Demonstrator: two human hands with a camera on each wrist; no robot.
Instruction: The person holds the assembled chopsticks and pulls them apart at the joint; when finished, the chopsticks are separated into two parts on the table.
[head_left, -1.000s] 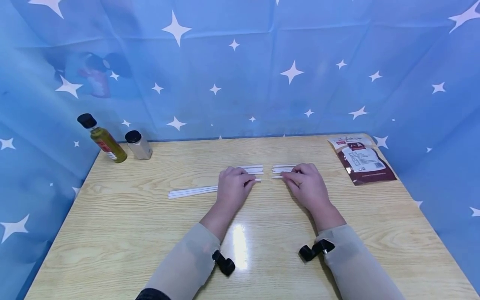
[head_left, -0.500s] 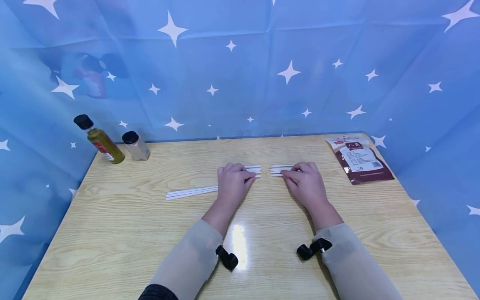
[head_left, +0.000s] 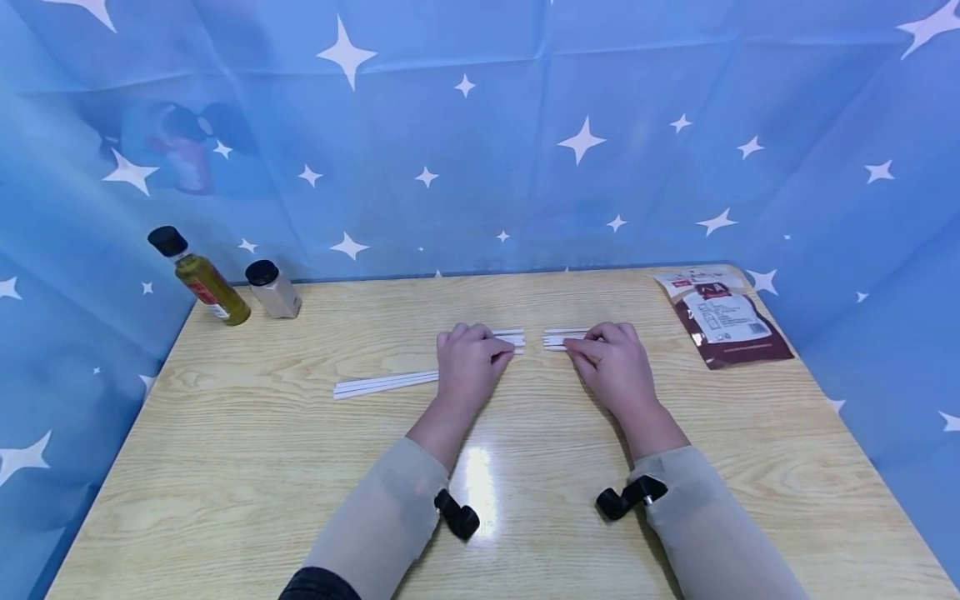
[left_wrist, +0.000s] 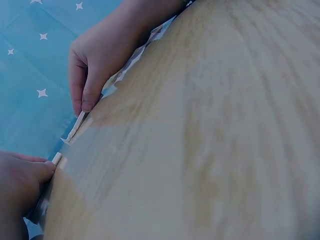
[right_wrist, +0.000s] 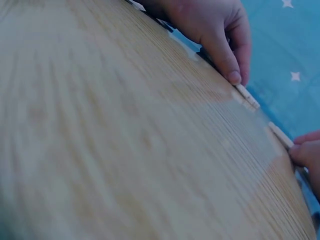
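Two groups of thin white sticks lie end to end with a narrow gap: a left group [head_left: 510, 337] and a right group [head_left: 557, 337]. My left hand [head_left: 467, 360] pinches a white stick at the near side of the left group; its tip [left_wrist: 57, 158] pokes past the fingers in the left wrist view. At the right group, my right hand [head_left: 617, 358] pinches another white stick [right_wrist: 281, 135] between thumb and fingers. Both hands cover much of the sticks. Further left, several loose white sticks [head_left: 382, 384] lie slanted, their right ends hidden behind my left hand.
An oil bottle [head_left: 210, 287] with a black cap and a black-lidded shaker jar [head_left: 276, 292] stand at the table's back left. A maroon and white pouch [head_left: 723, 321] lies at the back right. Behind the wooden table [head_left: 300, 483] hangs a blue star-patterned curtain [head_left: 510, 150].
Both pinched sticks have moved away from me, up against their groups, where a gap showed before. The hands shifted only slightly in the last half second.
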